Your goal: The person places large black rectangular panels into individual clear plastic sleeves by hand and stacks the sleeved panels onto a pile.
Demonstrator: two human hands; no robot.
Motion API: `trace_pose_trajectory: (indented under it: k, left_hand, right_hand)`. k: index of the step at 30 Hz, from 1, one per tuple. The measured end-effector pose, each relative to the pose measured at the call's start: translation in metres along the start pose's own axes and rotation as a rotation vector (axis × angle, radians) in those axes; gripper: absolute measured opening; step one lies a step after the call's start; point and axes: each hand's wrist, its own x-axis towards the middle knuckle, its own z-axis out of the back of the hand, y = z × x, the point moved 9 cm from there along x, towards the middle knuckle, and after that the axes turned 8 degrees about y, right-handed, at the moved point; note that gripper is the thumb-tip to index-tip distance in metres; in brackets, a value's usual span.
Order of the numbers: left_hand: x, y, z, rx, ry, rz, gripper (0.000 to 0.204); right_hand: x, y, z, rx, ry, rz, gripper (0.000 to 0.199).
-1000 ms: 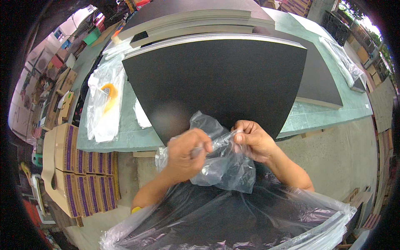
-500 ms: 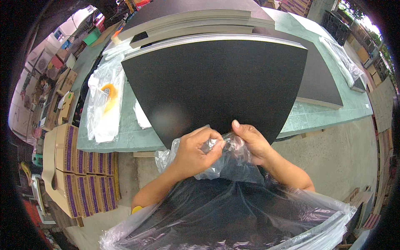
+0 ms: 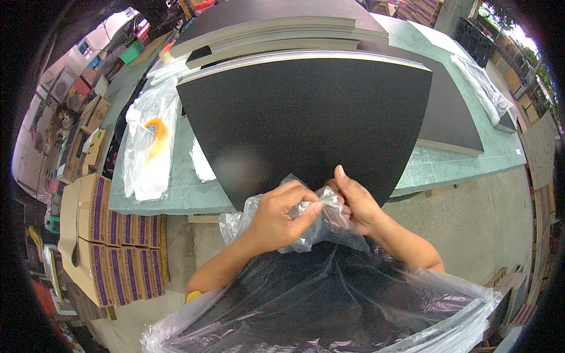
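My left hand (image 3: 281, 215) is closed, thumb and forefinger pinching a gathered bit of thin clear plastic film (image 3: 299, 240). Just right of it, my right hand (image 3: 359, 205) has its fingers curled on the same film and its thumb pointing up. The bunched film runs down from both hands and spreads wide over dark cloth at the lower edge of the view. Beyond my fingers a stack of black boards (image 3: 312, 117) with pale edges slopes up against the table; its lower end is partly hidden behind the film and my hands.
More boards (image 3: 282, 28) lie stacked at the back of the green table (image 3: 471, 166), and another board pile (image 3: 450, 115) is at right. Clear plastic bags (image 3: 147, 176) with a yellow tape roll (image 3: 155, 130) lie at left. Brown cartons (image 3: 94, 235) are stacked on the floor at left.
My left fingers have drawn nearer to the right hand's grip, and the film between them is pulled tighter. The right thumb has shifted slightly. The leaning boards have moved a little.
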Motion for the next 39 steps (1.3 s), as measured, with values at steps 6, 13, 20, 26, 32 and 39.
trace_pose_trajectory:
  k: [6,13,20,26,32,39]
  left_hand:
    - [0.001,-0.001,0.006,-0.005,-0.027,-0.021,0.007]
    - [-0.014,0.022,0.045,0.077,-0.215,-0.019,0.005]
    - [-0.199,0.177,0.249,0.275,-0.919,0.413,0.011]
    - [-0.064,-0.032,0.18,0.149,-0.566,0.186,0.023]
    - [-0.014,-0.144,0.068,-0.382,0.336,-0.367,0.034]
    - [-0.043,-0.149,0.09,-0.411,0.269,-0.37,0.029]
  right_hand:
    - [-0.004,0.016,-0.009,-0.294,-0.049,0.089,0.024]
    - [-0.013,0.039,0.006,-0.046,-0.15,0.237,0.021]
    - [-0.087,0.131,0.035,0.168,-0.301,0.704,0.022]
    - [-0.062,0.099,0.003,-0.346,-0.261,0.47,0.027]
    - [-0.055,0.057,0.014,-0.298,-0.169,0.274,0.03]
    - [-0.034,0.043,-0.002,-0.291,-0.207,0.231,0.035]
